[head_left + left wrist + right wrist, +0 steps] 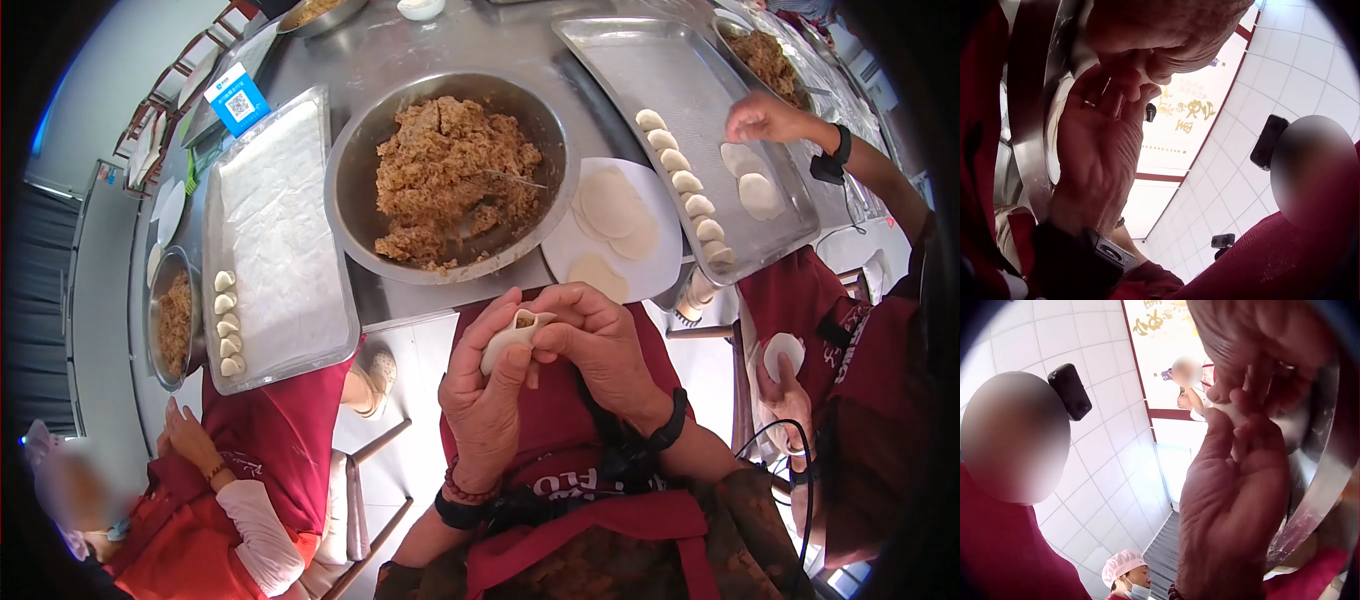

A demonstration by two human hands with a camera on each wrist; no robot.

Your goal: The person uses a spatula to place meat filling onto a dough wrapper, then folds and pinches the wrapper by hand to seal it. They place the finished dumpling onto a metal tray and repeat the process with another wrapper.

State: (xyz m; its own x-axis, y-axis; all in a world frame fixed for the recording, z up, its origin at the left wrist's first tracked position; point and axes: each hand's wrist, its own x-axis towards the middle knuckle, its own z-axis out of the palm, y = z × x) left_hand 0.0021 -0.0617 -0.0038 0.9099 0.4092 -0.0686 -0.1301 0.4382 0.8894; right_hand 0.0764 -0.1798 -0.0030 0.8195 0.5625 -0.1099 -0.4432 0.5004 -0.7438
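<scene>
A white dough wrapper (506,343) with brown filling showing at its open top is held between both hands over the lap. My left hand (484,385) cradles it, fingers curled behind and thumb in front. The thumb and fingers of my right hand (602,350) pinch its right edge. In the left wrist view, my left hand (1166,31) is at the top and my right hand (1097,153) below; the dough is hidden. The right wrist view has my right hand (1260,337) above my left hand (1235,494), with a sliver of dough (1227,412) between.
A steel bowl of brown filling (455,160) stands ahead on the table. Flat wrappers (615,210) lie on a white board to its right. Trays with shaped dumplings stand at left (228,325) and right (686,182). People sit on both sides, one reaching over the right tray.
</scene>
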